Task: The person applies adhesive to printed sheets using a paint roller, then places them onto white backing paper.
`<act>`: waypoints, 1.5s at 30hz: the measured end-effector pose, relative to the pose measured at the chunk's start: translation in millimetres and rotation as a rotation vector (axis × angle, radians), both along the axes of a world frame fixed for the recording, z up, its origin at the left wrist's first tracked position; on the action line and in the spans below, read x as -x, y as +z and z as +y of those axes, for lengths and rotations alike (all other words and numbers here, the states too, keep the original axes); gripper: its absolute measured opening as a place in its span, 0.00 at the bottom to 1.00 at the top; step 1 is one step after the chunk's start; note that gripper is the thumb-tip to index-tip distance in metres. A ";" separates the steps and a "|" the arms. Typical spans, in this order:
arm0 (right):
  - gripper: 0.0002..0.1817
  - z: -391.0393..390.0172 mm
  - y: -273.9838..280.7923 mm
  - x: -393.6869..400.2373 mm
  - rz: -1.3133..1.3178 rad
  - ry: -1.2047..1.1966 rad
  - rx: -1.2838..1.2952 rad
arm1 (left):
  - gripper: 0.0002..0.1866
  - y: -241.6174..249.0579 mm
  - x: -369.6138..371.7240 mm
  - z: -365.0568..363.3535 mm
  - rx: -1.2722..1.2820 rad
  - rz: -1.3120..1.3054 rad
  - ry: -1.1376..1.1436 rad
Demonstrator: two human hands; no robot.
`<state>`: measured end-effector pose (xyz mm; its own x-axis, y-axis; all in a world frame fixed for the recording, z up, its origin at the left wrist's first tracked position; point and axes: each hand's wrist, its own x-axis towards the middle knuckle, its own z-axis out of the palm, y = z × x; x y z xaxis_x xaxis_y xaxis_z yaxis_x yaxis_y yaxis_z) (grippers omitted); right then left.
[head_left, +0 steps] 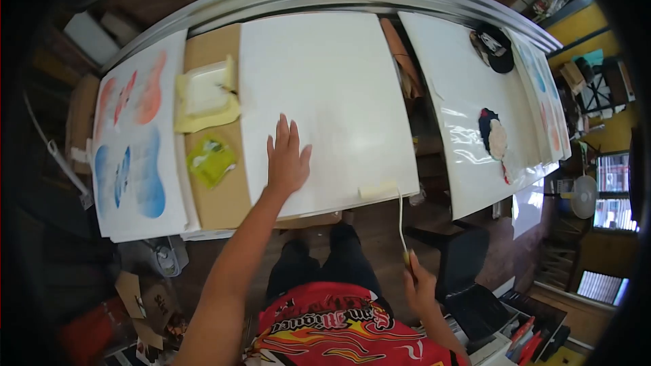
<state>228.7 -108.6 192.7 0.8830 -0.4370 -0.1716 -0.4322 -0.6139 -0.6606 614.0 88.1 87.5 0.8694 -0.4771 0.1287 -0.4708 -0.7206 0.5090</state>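
My left hand (287, 159) lies flat on a large white board (319, 81), its fingers stretched out and the thumb apart. Below the board's right front corner, my right hand (419, 278) is wrapped round the handle of a paint roller (402, 230). The pale roller head (378, 190) rests on the board near its front edge. Left of the board, on brown cardboard, a white tray (207, 89) sits on yellow wrapping with a small dark item at its right side. A crumpled green-yellow packet (211, 161) lies nearer to me.
Sheets with red and blue prints (135, 142) lie at the far left. Across a dark gap to the right, another white panel (468, 135) carries a black cap (497, 47) and a bunched cloth (495, 137). A black chair (468, 264) stands by my right arm.
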 end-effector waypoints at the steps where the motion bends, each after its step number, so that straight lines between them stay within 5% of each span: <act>1: 0.28 11.6 -10.0 -26.3 -0.030 -0.046 -0.022 | 0.36 11.2 23.1 27.1 0.056 0.015 -0.003; 7: 0.26 -26.0 -113.5 -145.1 -0.242 -0.123 0.151 | 0.34 13.1 171.8 218.8 0.017 0.089 -0.046; 12: 0.28 33.4 -63.4 -195.3 -0.497 0.184 -0.104 | 0.28 1.2 298.2 354.7 -0.187 0.350 0.231; 14: 0.29 84.5 -50.3 -202.8 -0.137 0.319 -0.142 | 0.25 -14.6 336.9 386.6 -0.244 0.522 0.296; 16: 0.31 139.9 -85.2 -221.2 -0.315 0.480 -0.113 | 0.23 -42.2 369.5 407.6 -0.335 0.546 0.392; 18: 0.31 188.0 -119.1 -244.2 -0.311 0.551 -0.095 | 0.24 -46.4 371.9 413.9 -0.459 0.859 0.380; 19: 0.29 207.9 -139.7 -255.1 -0.256 0.563 -0.067 | 0.25 -47.7 369.2 412.2 -0.526 1.016 0.347; 21: 0.29 243.0 -157.4 -273.5 -0.021 0.569 -0.076 | 0.25 -57.2 371.2 414.7 -0.395 0.928 0.217; 22: 0.25 255.7 -173.1 -274.1 -0.151 0.504 -0.052 | 0.25 -63.1 366.4 408.3 -0.321 0.885 0.150; 24: 0.28 266.7 -137.9 -277.5 0.037 0.425 -0.115 | 0.24 -60.8 344.9 378.8 -0.248 0.868 0.250; 27: 0.33 241.4 -128.2 -262.2 -0.189 0.218 0.145 | 0.24 2.7 277.2 286.6 0.095 0.750 0.246; 30: 0.37 132.7 -173.5 -252.3 -0.310 -0.160 0.302 | 0.24 8.6 215.7 189.6 0.305 0.630 0.068; 33: 0.42 -20.6 -205.5 -244.3 -0.046 -0.533 0.605 | 0.30 1.3 141.6 92.5 0.399 0.473 0.098; 35: 0.47 -87.0 -159.0 -246.7 0.273 -0.615 0.472 | 0.42 -28.8 89.6 48.3 0.243 0.243 0.226; 40: 0.42 -191.8 -170.5 -261.2 0.233 -0.302 0.032 | 0.54 -52.3 -19.1 12.5 -0.058 0.595 0.929; 45: 0.38 -208.1 -200.1 -255.5 0.046 -0.141 0.116 | 0.46 -37.5 -41.8 20.5 -0.301 0.578 0.986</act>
<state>484.2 -316.7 -7.4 0.8041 -0.5748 -0.1518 -0.5475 -0.6164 -0.5659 655.8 108.6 50.1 0.7714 0.4884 -0.4079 0.6004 -0.7711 0.2120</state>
